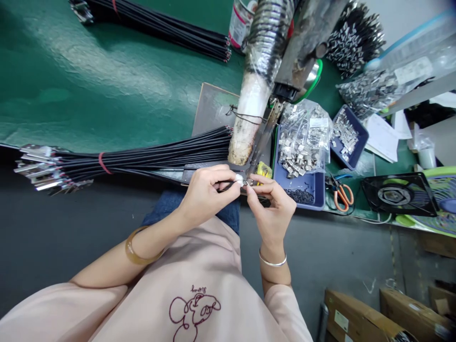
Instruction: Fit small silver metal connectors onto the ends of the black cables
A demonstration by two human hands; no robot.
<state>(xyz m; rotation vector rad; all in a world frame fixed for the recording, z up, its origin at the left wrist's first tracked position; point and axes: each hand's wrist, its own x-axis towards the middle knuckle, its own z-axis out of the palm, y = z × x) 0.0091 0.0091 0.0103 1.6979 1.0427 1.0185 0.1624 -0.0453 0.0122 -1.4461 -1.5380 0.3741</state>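
My left hand (212, 190) is closed in a pinch on a black cable, with something white at its fingertips. Facing it, my right hand (272, 202) pinches a small metal connector (248, 182) against the cable's end; whether the two are joined is too small to tell. Beside my left hand lies a bundle of black cables (171, 154), tied with a red band, with metal plugs (39, 171) at its far left end. Just beyond my fingers hangs a white-wrapped hose end (240, 142), next to a long metal tool tip (261, 145).
A blue tray (318, 194) with bagged metal shells (299, 147) and small black parts stands right of my hands. Farther right are a smaller blue tray (361, 142), orange-handled pliers (343, 197) and a black fan (399, 194). Another cable bundle (160, 28) lies at the back.
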